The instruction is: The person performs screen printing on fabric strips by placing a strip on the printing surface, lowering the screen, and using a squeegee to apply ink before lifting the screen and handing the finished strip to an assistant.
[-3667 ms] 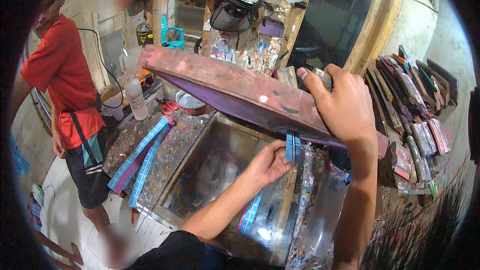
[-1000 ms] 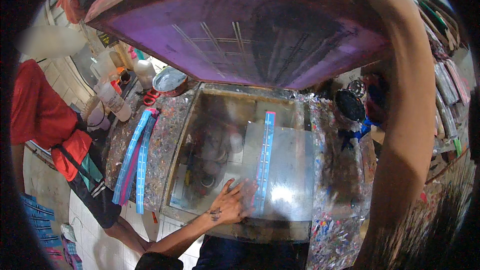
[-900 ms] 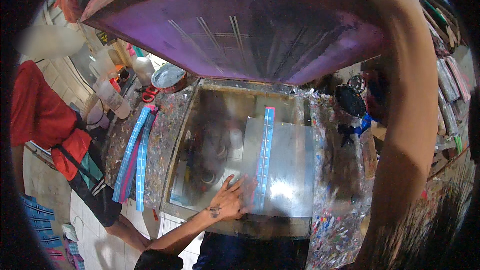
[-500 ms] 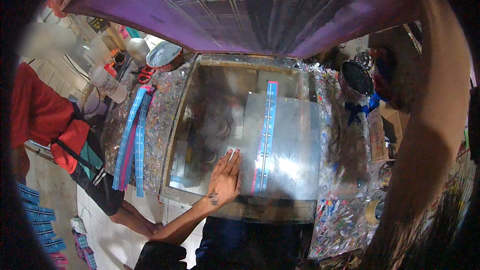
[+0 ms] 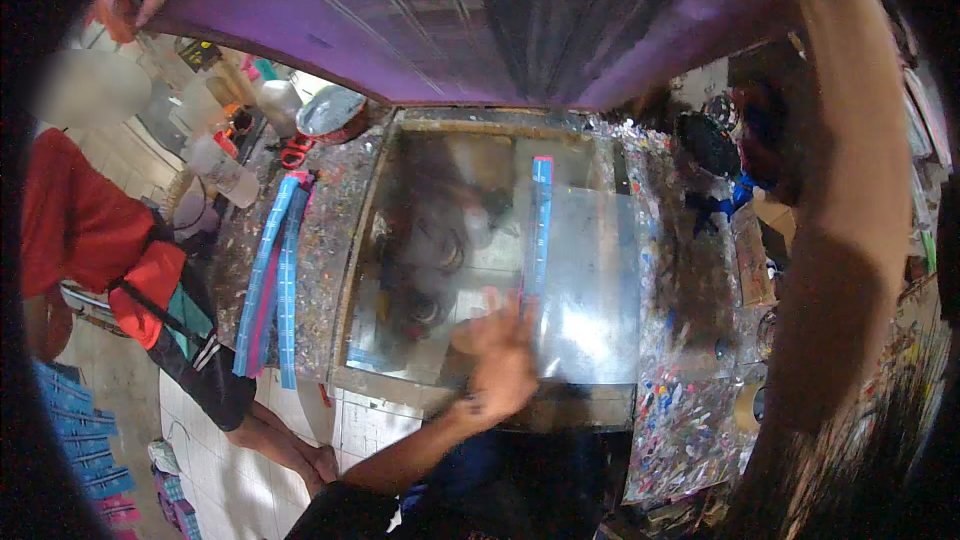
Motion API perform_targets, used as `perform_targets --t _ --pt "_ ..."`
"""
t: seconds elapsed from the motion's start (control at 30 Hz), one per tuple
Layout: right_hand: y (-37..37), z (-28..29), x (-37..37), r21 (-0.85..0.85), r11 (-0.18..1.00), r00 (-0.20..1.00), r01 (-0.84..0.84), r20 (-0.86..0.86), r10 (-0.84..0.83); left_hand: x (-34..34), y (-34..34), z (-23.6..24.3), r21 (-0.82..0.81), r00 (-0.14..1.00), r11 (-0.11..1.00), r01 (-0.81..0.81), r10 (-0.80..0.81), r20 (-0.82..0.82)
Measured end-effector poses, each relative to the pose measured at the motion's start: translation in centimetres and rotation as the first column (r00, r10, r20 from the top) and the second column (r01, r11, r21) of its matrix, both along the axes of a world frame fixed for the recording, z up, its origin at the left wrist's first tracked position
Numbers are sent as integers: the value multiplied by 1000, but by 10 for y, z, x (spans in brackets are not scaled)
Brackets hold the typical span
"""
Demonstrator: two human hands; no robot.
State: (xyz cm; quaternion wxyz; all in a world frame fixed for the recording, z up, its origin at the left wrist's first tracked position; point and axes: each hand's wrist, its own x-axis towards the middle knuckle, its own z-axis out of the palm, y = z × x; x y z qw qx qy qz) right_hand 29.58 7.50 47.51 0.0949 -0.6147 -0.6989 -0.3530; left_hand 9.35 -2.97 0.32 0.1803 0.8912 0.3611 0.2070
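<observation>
My left hand, smeared by motion, is over a glass panel, at the lower end of a blue strip with pink edging; contact and finger shape are unclear. The strip lies on a clear sheet on the glass. Above stands a raised screen frame with purple mesh, marked with pale double lines. My right forearm rises along the right side to the top edge; its hand is out of view.
Further blue-and-pink strips lie left on the paint-spattered bench, near red scissors, a pot and bottles. Dark tubs and boxes are right. A person in red stands left; blue strips lie below.
Since 3.7 seconds ago the screen has been lifted, showing its underside, and a strip now lies on the glass. In the last half second my left hand has moved right toward that strip.
</observation>
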Motion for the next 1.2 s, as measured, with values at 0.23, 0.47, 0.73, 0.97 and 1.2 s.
perform_targets --t 0.23,0.47,0.73,0.97,1.2 --pt "-54 -70 -18 119 993 937 -3 -345 44 -7 15 186 432 830 895 -111 -156 536" --pt "-185 -261 -108 -179 973 868 -145 -495 38 -157 13 166 468 967 877 105 20 -255" --pt "-211 -369 -88 -797 563 825 -220 -459 -328 -179 -16 54 67 978 990 121 -108 -178" --pt "-135 -389 -26 -530 818 945 -222 -324 47 -191 -9 30 22 973 990 138 -131 -188" --pt "88 -397 113 -368 884 862 -287 -502 71 -177 -2 28 -13 968 983 185 -184 -169"
